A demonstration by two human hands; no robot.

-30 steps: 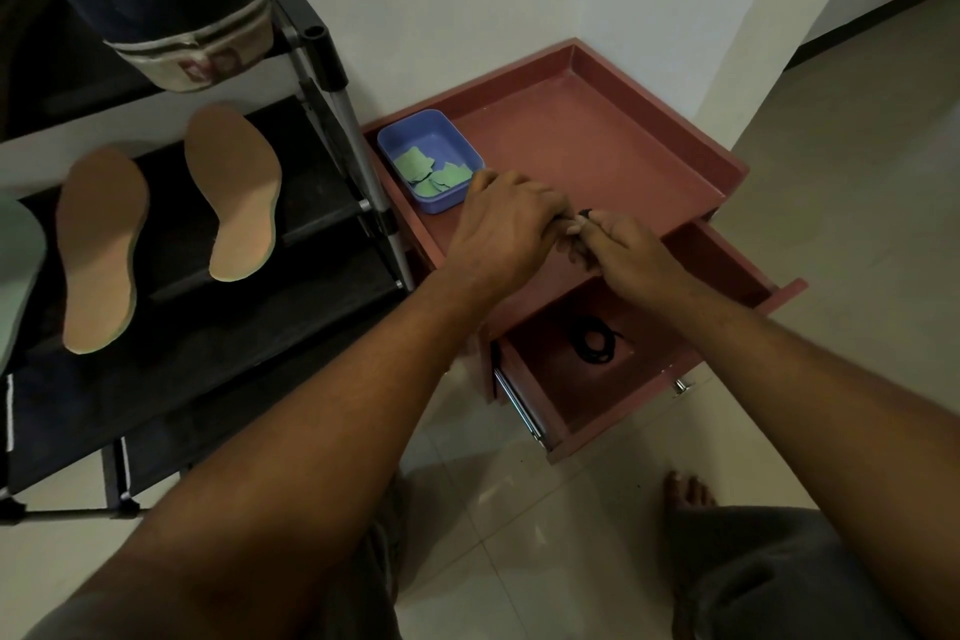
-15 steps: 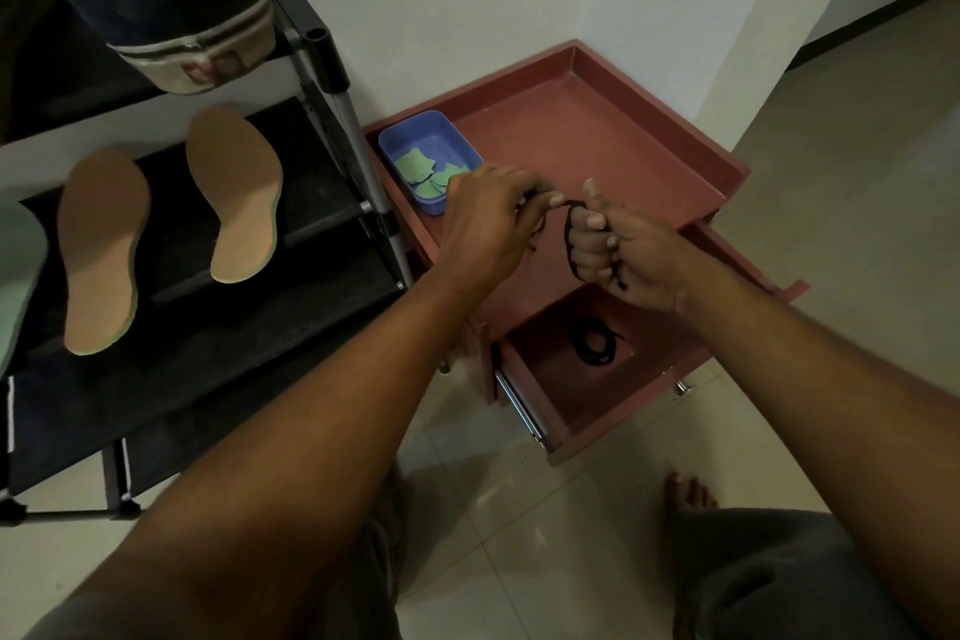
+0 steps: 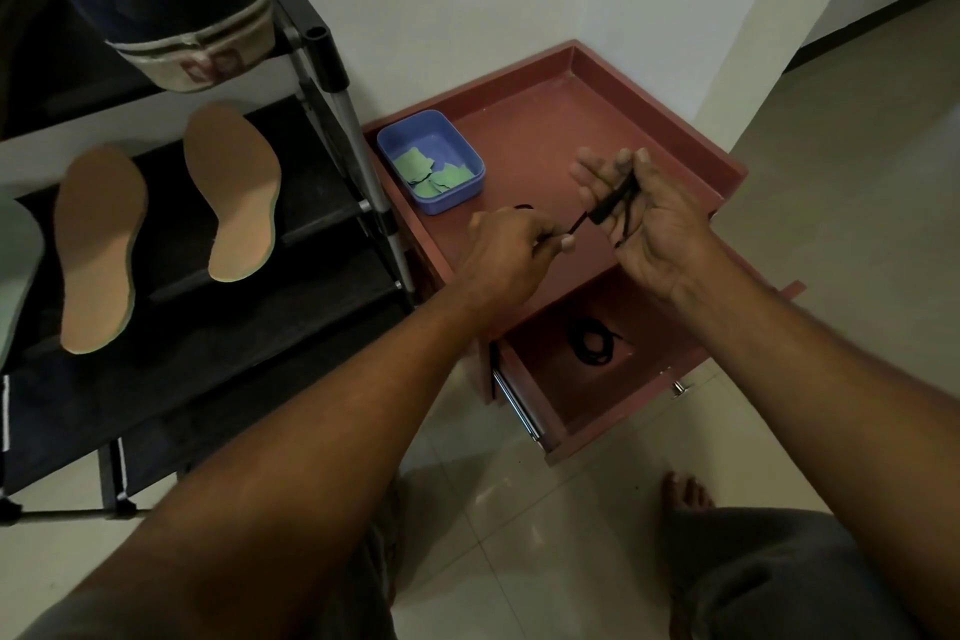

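A black shoelace (image 3: 608, 209) runs between my two hands above the red-brown cabinet top (image 3: 545, 130). My left hand (image 3: 511, 252) pinches its free end between thumb and fingers. My right hand (image 3: 641, 218) is turned palm up with fingers mostly straight, and the lace lies wound in loops across its palm and fingers. A second black lace (image 3: 592, 342) lies coiled in the open drawer (image 3: 613, 411) below my hands.
A blue tub (image 3: 434, 161) with green scraps sits at the cabinet's back left. A black shoe rack (image 3: 332, 83) on the left holds two tan insoles (image 3: 234, 192) and a shoe (image 3: 171, 0) above. My bare foot (image 3: 688, 494) rests on the tiled floor.
My hands have drawn apart. The right hand turned palm up and opened, with the lace loops across it, and the left hand pulled the lace end down to the left.
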